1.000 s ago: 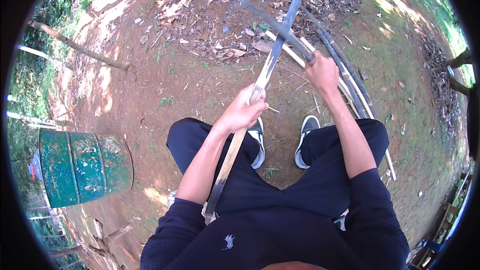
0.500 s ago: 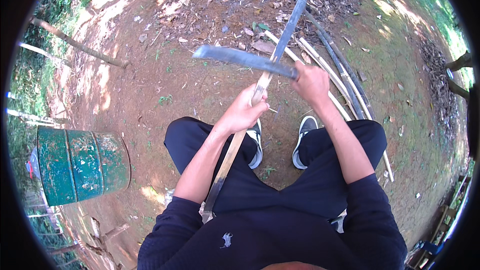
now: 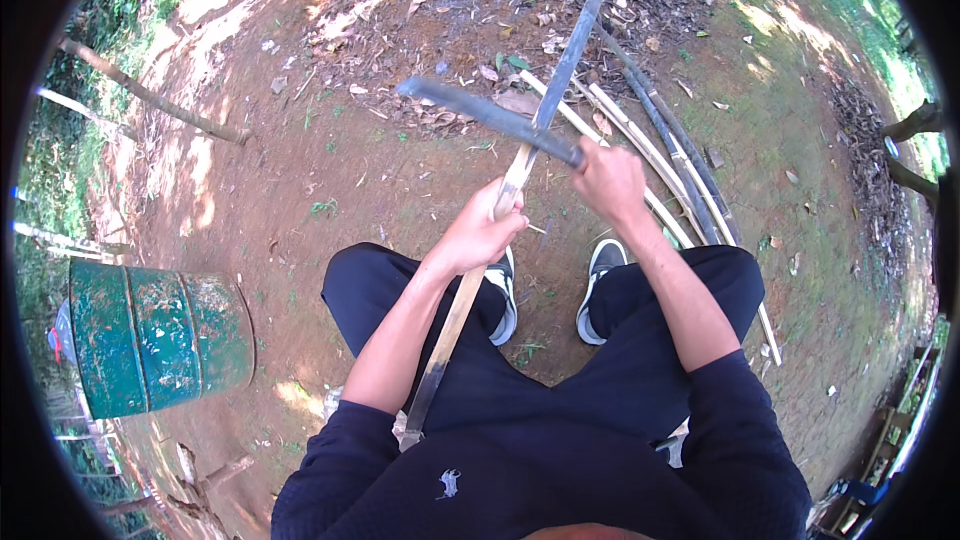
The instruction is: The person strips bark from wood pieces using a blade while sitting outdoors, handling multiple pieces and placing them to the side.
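Note:
My left hand is closed around the middle of a long bamboo strip, which slants from beside my left thigh up and away to the right. Its middle is pale and bare, while the far part is dark grey. In my right hand is the handle of a machete, the blade pointing left. The blade lies across the strip just beyond my left hand, apparently touching it where pale meets dark. A little motion blur softens the blade.
Several more bamboo strips, pale and dark, lie on the ground beyond my right knee. A dented green metal drum stands at left. Dry leaves litter the dirt ahead, and a branch post rises at far left.
The machete has slid slightly along the strip toward me, my right hand moving a little left and nearer. My left hand keeps its grip. The whole view has shifted slightly.

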`<state>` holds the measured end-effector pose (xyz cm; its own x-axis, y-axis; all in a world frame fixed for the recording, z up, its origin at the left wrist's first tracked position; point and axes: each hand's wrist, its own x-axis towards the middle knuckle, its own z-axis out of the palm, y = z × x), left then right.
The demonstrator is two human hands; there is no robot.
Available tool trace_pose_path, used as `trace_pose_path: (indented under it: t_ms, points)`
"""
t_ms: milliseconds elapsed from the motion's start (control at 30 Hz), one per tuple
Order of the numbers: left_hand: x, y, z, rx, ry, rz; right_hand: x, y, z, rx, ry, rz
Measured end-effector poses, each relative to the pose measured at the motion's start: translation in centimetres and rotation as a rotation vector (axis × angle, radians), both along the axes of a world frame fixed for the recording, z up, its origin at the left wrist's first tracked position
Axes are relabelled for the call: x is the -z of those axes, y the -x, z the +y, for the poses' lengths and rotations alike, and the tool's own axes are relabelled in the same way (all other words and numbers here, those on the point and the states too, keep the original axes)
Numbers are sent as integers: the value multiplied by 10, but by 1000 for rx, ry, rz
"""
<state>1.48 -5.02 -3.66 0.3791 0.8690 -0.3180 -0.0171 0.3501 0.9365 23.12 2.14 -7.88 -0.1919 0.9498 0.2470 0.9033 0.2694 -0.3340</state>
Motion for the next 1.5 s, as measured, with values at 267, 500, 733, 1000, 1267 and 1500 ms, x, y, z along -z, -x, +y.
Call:
trace_pose_path:
  t_ms: [267, 500, 733, 1000, 1267, 1500]
  points:
    - [-4, -1, 3, -8, -20, -23, -6, -6, 11, 23, -31, 5]
    - [-2, 5, -2, 12, -25, 4, 1, -15, 16, -48, -154, 0]
    - [1, 8, -3, 3, 21, -29, -11, 0, -5, -80, 11, 21]
    - [-6, 0, -5, 38, 11, -5, -3, -56, 43, 298, -136, -4]
    - [3, 0, -1, -7, -118, 138, -18, 0, -6, -144, -120, 44]
    - [14, 0, -1, -29, -260, 232, -13, -4, 3, -118, -124, 10]
